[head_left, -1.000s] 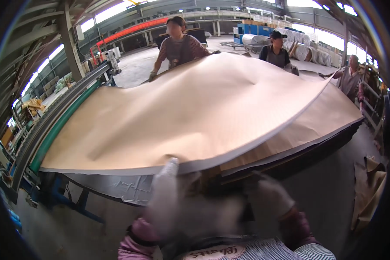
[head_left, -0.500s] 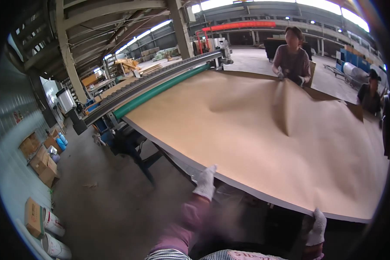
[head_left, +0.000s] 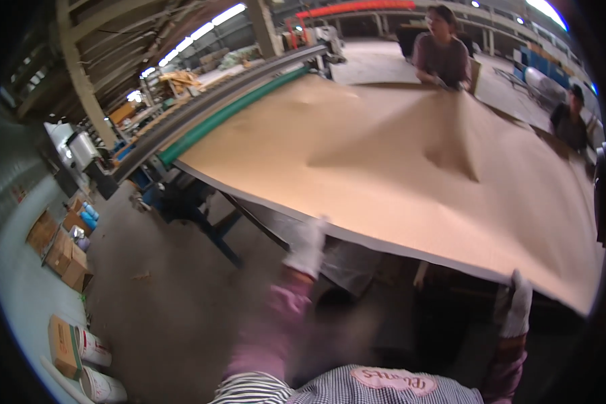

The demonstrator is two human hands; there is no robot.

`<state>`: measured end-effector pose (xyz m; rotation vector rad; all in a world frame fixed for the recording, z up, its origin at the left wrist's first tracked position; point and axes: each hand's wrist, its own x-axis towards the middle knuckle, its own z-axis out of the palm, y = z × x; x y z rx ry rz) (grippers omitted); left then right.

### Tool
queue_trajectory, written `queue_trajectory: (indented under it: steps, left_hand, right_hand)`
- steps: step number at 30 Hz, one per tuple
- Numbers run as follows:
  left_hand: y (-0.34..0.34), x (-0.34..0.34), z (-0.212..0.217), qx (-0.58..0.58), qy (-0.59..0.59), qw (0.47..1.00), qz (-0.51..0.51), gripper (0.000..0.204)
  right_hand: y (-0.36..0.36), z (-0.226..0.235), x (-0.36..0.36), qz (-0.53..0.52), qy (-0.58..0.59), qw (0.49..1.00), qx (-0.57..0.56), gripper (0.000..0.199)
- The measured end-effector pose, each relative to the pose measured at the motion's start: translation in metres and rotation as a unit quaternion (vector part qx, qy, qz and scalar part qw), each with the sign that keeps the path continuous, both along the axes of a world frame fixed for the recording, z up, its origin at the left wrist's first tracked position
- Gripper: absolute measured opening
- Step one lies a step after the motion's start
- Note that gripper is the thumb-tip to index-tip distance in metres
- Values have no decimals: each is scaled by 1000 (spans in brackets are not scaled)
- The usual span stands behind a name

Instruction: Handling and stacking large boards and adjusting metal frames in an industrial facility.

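Big brown sheet (head_left: 283, 161) with a pale grey near edge, spread across most of the view: its left end lies along a green roller (head_left: 215, 131) beside a dark rail (head_left: 209, 104), its near edge faces the wearer, and its right end runs out to the rim. Both hands, in pale gloves, are on that near edge. Left hand (head_left: 306, 246) is blurred but looks closed, fingertips at the edge nearer the roller; can't tell how tight. Right hand (head_left: 516, 306) is well apart from it, nearer the right end, thumb up at the edge, other fingers mostly hidden, reads as a pinch with little opening. Across the sheet a co-worker (head_left: 441, 50) has both hands at the far edge, where the sheet peaks in a tall fold; a second person (head_left: 571, 121) is farther right, hands not clear. Clear plastic film (head_left: 350, 266) shows under the near edge, blue legs (head_left: 195, 215) below the roller end. Step in hand, as judged: handling the sheet by opposite edges, with slack in the middle. Next move seems to call for a firm, even grip by both hands, in time with the far side, drawing the edge so the fold flattens without creasing.
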<state>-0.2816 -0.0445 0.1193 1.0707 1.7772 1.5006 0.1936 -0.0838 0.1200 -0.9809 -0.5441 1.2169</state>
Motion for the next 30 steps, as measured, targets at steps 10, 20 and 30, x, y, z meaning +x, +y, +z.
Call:
queue_trajectory:
  steps: [10,20,30]
  left_hand:
    - [21,-110,40,43,-240,964,109,28]
    - [41,-189,10,40,-142,987,58,38]
    - [67,-151,-4,-25,-172,985,21,48]
  right_hand:
    - [22,74,83,-66,-117,989,-69,22]
    - [15,116,94,56,-234,966,-92,32]
    - [-4,143,171,-79,-384,919,-26,28]
